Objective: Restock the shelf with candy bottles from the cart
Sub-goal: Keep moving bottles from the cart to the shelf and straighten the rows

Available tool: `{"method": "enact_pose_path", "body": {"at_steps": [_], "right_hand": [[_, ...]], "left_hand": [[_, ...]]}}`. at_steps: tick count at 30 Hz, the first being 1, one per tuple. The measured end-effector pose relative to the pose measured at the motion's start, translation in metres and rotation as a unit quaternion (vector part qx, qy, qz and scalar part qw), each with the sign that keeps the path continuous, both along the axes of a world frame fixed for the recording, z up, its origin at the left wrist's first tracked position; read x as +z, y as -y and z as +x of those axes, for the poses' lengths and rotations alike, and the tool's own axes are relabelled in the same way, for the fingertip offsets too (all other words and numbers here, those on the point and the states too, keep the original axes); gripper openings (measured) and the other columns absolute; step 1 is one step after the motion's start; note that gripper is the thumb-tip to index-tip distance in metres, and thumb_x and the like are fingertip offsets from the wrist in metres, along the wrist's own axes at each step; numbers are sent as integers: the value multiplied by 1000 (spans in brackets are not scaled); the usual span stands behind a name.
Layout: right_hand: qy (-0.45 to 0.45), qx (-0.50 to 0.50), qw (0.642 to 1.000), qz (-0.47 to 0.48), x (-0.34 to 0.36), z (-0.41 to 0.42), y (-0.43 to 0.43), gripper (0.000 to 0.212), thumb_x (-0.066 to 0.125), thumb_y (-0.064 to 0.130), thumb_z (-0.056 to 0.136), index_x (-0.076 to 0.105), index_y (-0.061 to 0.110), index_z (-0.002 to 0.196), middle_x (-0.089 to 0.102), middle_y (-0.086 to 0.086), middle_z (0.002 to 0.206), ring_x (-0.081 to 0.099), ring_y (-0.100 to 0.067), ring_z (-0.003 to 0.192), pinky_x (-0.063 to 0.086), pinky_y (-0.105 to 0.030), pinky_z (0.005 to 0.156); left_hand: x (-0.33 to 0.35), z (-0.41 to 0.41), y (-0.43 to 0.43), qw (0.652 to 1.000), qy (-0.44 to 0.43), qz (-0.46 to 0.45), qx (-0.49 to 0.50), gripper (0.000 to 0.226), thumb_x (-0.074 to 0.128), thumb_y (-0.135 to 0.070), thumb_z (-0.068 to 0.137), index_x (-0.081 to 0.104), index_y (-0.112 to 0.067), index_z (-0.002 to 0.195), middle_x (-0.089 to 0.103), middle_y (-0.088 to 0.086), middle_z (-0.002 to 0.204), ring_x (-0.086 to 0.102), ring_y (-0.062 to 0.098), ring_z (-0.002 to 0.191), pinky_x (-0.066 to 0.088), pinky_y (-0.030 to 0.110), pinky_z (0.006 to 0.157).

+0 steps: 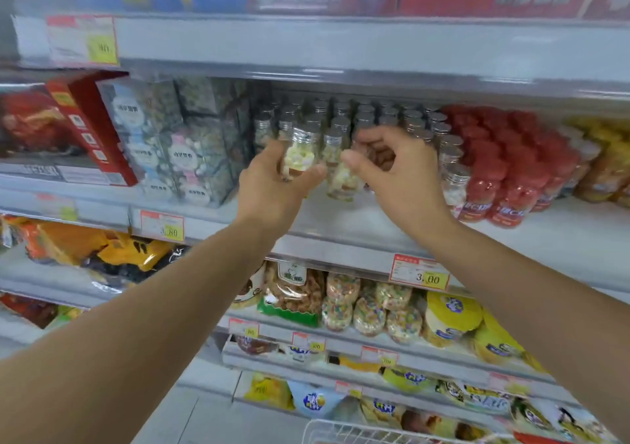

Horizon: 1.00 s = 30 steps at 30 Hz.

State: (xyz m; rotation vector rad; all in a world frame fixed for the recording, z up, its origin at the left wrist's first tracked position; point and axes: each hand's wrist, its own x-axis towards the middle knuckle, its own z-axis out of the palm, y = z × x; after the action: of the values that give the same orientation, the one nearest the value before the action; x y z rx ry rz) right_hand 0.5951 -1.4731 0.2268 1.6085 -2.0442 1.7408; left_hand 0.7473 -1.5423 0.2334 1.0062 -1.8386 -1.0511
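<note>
Restocking caught mid-placement, by the look of it. Starting big: white shelf board running under both hands, smooth and glossy, with a bare strip along the front. Behind the fingers, packed rows of candy bottles: small clear plastic cylinders with ribbed silver caps. Just beyond the right hand, red drink bottles. Out past the left hand, clear square candy boxes. Down below the right forearm, just the white wire rim of the cart (contents hidden).

Left hand wrapped around one bottle, thumb across the front, holding it roughly upright at the front of the rows. Right hand curled narrow, thumb against a front-row bottle between the two hands. Can't tell whether actually pinching it or only steadying.

Risk-wise: tall, narrow, light, slick, and standing shoulder to shoulder. Pushing the held one in crooked, or clipping a cap with a knuckle, could probably domino the front row and send a few rolling off that bare edge. Worth lowering straight and letting go only once flat.
</note>
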Motion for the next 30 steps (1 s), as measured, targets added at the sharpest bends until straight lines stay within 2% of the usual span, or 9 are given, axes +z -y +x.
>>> {"method": "enact_pose_path", "body": {"at_steps": [1, 3, 5, 7, 14, 18, 20, 23, 30], "right_hand": [[-8, -2, 1000, 5, -4, -2, 6, 27, 73, 34, 83, 69, 16, 104, 66, 7, 80, 61, -11, 71, 55, -39, 71], [-28, -7, 999, 22, -10, -5, 14, 29, 74, 34, 83, 69, 14, 103, 62, 12, 77, 57, -6, 69, 52, -29, 70], [-46, -12, 998, 36, -14, -7, 19, 28, 74, 34, 83, 69, 14, 102, 56, 19, 73, 52, 2, 65, 44, -13, 63], [-54, -15, 997, 45, -15, -6, 22, 28, 73, 36, 84, 69, 15, 103, 54, 20, 73, 51, 4, 64, 38, -9, 60], [-73, 17, 993, 95, -24, -2, 11, 52, 73, 35, 84, 55, 24, 131, 53, 12, 78, 50, -5, 67, 39, -15, 61], [-95, 11, 986, 133, -33, -7, 5, 78, 79, 20, 78, 37, 26, 144, 54, 10, 102, 57, -8, 82, 42, -18, 68], [-86, 0, 988, 129, -36, -9, 8, 77, 78, 15, 78, 37, 25, 143, 54, 13, 97, 60, -5, 77, 43, -16, 64], [-94, -2, 988, 119, -35, -10, 12, 70, 79, 11, 78, 43, 25, 137, 58, 11, 89, 62, -10, 73, 48, -24, 66], [-102, -2, 988, 113, -36, -14, 19, 77, 76, 5, 79, 37, 23, 143, 58, 10, 85, 62, -13, 73, 52, -28, 70]], "left_hand": [[-3, -5, 6, 1000, 20, -3, 9, 51, 71, -39, 85, 55, -3, 118, 61, 18, 113, 54, 36, 111, 48, 45, 87], [-10, -11, 16, 999, 47, -6, 18, 62, 73, -41, 82, 53, -2, 126, 60, 21, 121, 57, 36, 111, 49, 49, 93], [-16, -13, 24, 998, 60, -17, 18, 53, 75, -42, 80, 58, -6, 115, 68, 4, 98, 62, 23, 88, 52, 39, 80], [-19, -15, 27, 994, 95, -38, 31, 40, 74, -40, 82, 55, -10, 101, 56, -5, 77, 51, 16, 71, 42, 30, 67], [-27, -17, 27, 989, 134, -57, 24, 34, 74, -40, 82, 50, -17, 91, 47, -10, 66, 42, 7, 59, 33, 22, 52], [-34, -9, 30, 981, 180, -74, 19, 55, 78, -40, 76, 53, -17, 118, 64, -2, 99, 60, 20, 89, 52, 38, 77], [-36, -6, 30, 972, 216, -84, 28, 48, 77, -36, 77, 56, -19, 116, 65, -1, 101, 60, 23, 94, 51, 42, 83], [-35, -6, 32, 969, 227, -87, 38, 30, 75, -35, 80, 62, -19, 102, 65, -2, 86, 62, 23, 87, 52, 37, 77], [-32, -13, 41, 969, 229, -85, 40, 26, 76, -36, 79, 66, -17, 94, 67, -1, 82, 63, 23, 81, 50, 32, 68]]}}
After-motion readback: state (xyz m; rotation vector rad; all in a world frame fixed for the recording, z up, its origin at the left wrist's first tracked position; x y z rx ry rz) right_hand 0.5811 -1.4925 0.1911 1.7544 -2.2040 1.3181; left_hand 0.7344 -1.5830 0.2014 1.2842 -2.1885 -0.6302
